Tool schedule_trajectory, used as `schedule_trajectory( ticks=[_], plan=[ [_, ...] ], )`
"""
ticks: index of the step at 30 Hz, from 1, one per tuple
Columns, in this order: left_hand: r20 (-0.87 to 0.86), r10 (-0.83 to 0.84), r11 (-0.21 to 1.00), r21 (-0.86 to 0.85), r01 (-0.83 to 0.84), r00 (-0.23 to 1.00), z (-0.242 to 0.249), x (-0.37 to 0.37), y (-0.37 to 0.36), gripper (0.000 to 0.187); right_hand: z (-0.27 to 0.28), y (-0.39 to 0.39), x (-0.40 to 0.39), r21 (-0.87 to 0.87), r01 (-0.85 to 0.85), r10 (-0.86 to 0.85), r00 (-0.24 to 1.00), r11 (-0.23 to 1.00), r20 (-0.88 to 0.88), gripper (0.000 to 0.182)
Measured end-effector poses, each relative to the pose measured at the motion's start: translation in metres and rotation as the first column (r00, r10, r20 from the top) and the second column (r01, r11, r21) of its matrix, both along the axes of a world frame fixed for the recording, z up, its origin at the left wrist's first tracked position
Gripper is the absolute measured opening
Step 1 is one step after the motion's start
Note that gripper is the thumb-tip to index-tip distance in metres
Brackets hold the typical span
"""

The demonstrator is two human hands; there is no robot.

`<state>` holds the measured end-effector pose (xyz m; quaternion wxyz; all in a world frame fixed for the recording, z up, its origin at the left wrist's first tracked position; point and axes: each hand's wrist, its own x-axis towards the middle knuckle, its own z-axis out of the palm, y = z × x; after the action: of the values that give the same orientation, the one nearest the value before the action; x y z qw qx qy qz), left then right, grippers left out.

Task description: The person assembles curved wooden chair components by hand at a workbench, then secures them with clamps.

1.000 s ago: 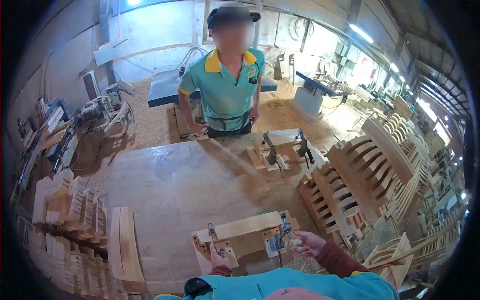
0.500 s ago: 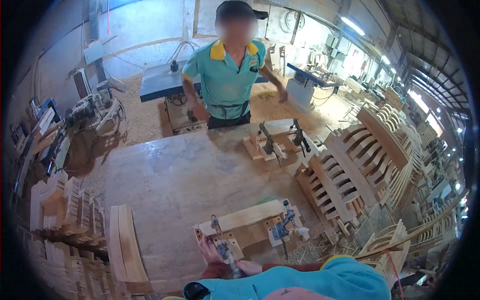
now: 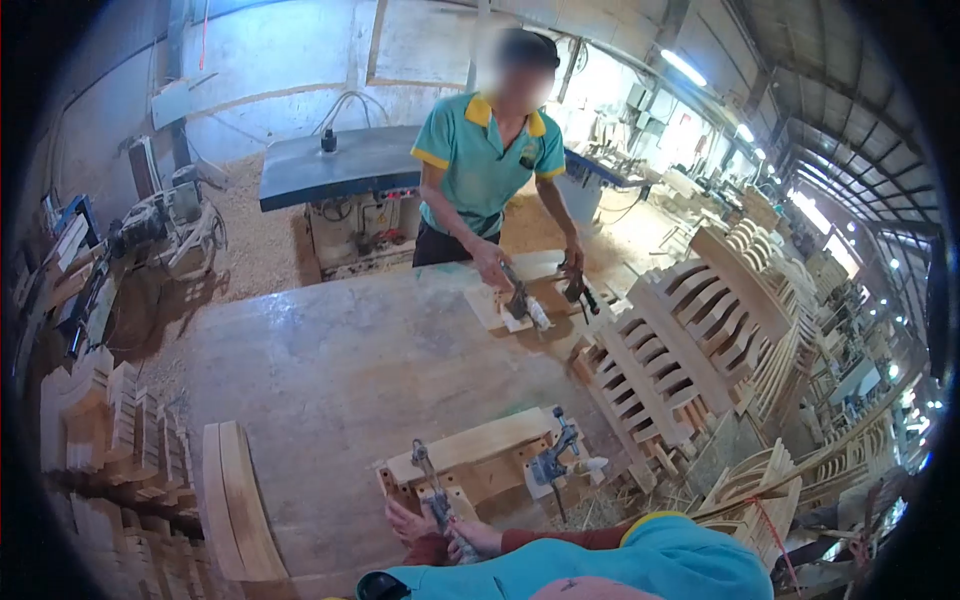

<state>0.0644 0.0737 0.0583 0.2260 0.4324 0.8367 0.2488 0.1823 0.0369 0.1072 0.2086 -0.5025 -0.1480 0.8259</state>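
Near the bottom of the view, a wooden jig (image 3: 480, 440) lies on the table with two metal clamps on it. My left hand (image 3: 408, 522) is at the jig's left end, its fingers around the lower part of the left clamp (image 3: 430, 478). Just right of it, my right hand (image 3: 478, 538) is closed on the near end of the same clamp, by its handle. The right clamp (image 3: 555, 460) stands on the jig's right part, untouched.
A co-worker (image 3: 490, 160) stands across the table (image 3: 300, 370), both hands at a second clamped jig (image 3: 490, 307). Two curved boards (image 3: 237, 500) lie at the left. Stacked wooden parts (image 3: 95, 420) stand beyond the left edge, slatted frames (image 3: 660, 350) at the right.
The co-worker has leaned in and brought both hands to the clamps of the far jig. My hands remain at the left clamp. The whole view has shifted slightly.
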Motion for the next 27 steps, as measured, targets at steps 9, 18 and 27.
schedule_trajectory(
  ticks=[9, 18, 27],
  plan=[
    [-0.049, -0.035, 0.999, -0.007, 0.035, 0.998, 0.01, 0.001, 0.011, 0.088, 0.015, 0.005, 0.0, 0.132, -0.112, 0.101, 0.991, 0.985, 0.092, 0.06],
    [-0.136, -0.058, 0.995, -0.087, 0.046, 0.989, 0.016, 0.009, 0.016, 0.088, 0.028, 0.007, 0.001, 0.097, -0.14, 0.133, 0.988, 0.985, 0.076, 0.056],
    [-0.185, -0.034, 0.999, -0.009, 0.032, 0.982, -0.038, 0.011, 0.018, 0.086, 0.023, 0.013, 0.006, 0.137, -0.246, 0.23, 0.966, 0.96, 0.121, 0.051]
  ],
)
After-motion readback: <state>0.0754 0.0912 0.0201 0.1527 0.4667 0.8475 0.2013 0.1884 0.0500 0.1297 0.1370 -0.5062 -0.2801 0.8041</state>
